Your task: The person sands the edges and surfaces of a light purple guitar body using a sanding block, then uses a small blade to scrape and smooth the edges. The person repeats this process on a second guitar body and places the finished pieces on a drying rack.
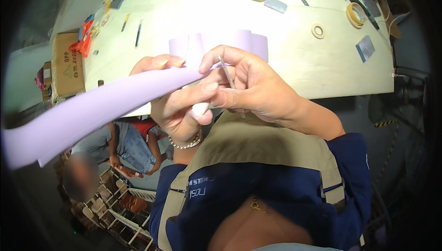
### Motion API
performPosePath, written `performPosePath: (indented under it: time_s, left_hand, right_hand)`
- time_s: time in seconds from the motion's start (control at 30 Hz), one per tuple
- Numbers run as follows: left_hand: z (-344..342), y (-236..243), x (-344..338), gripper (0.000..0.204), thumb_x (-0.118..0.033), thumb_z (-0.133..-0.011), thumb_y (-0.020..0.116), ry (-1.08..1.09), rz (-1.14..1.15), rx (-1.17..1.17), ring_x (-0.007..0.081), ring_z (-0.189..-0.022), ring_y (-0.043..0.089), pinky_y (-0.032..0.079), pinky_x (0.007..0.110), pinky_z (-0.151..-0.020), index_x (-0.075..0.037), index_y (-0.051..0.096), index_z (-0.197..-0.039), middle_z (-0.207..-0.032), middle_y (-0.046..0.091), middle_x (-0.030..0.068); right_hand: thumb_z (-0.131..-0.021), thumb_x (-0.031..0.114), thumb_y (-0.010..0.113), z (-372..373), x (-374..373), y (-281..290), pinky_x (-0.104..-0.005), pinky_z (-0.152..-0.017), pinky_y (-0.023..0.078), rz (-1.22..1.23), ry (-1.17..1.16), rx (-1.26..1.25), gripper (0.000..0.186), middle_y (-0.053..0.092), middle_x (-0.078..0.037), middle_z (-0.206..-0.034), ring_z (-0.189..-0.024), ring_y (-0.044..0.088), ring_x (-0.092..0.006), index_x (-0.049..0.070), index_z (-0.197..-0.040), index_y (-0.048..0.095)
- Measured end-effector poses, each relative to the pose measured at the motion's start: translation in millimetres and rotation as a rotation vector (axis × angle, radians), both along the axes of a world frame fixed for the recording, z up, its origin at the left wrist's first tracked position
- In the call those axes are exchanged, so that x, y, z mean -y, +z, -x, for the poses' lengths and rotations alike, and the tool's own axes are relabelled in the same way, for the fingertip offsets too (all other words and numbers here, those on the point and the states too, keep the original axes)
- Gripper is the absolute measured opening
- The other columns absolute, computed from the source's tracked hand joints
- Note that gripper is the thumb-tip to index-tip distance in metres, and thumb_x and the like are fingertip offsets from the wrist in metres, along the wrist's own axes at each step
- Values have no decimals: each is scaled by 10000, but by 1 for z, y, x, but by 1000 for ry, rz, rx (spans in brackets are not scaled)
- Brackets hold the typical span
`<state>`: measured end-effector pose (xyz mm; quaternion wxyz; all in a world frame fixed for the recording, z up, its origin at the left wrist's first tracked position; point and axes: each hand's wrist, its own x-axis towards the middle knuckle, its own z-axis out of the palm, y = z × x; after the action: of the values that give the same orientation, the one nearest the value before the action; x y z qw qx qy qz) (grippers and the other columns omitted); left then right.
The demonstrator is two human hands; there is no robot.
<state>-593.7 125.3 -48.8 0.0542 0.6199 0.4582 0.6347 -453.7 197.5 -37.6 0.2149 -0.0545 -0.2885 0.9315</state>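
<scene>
Gripping the lavender strip (101, 101) near its right-hand stretch, the left hand (177, 108) rises from the lower edge with its wrist, ringed by a bead bracelet (185, 145), below the strip; some fingers show over the upper edge, others curl beneath the lower one. The right hand (260, 80) comes in from the right, its forearm slanting up and leftward, fingers bent around a thin metal tool (226, 73) pinched close to the left hand's fingertips. Its bent index finger reaches the strip. The tool stands steeply, upper end leaning left. The strip's long axis runs from far lower left up to the right, its free end pointing left, well out past the left hand. Beyond both hands, lavender loops (259, 46) stand on the pale table (294, 62); whether they join the strip, I cannot tell.
</scene>
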Motion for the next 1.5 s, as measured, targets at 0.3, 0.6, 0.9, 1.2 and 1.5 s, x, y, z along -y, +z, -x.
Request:
performPosePath:
  time_s: [0.3,0.6,0.9,1.2,1.5]
  left_hand:
    - [8,-7,-26,1135,81,-769,614,489,-56,2,207,-791,505,534,350,-725,-306,-262,-1378,-1323,285,179]
    - [60,-33,-28,516,-190,-909,506,571,-58,493,305,-1023,582,429,382,-951,39,196,-1253,-984,566,182]
    - [92,-64,25,405,-272,-924,481,753,-22,1038,235,-957,546,470,350,-810,49,390,-1153,-1039,506,147]
    - [73,-63,18,332,-288,-913,497,755,70,1112,239,-981,556,464,369,-830,-25,480,-1115,-1053,552,104]
    - [84,-76,6,362,-225,-913,506,756,185,1032,242,-886,583,512,345,-766,54,408,-1123,-1025,526,160]
  right_hand:
    - [-753,129,736,-96,-158,-152,-245,-698,480,-782,-1112,935,219,641,-37,-822,-757,576,-102,15,-911,636]
    - [-799,442,620,-192,-250,-275,-419,-861,438,-1224,-1051,1840,506,565,-143,-1140,-1046,542,-311,114,-1178,553]
    - [-915,387,449,-206,-228,-282,-377,-957,356,-1538,-1065,1779,481,506,-185,-1246,-1146,465,-327,70,-1273,495]
    - [-970,405,365,-66,-58,-200,-336,-932,416,-393,-570,769,485,576,-114,-1176,-1089,537,-207,18,-1200,545]
    - [-743,120,593,-220,-191,-259,-419,-876,398,-1291,-1242,1657,299,572,-151,-957,-935,507,-331,52,-1034,605]
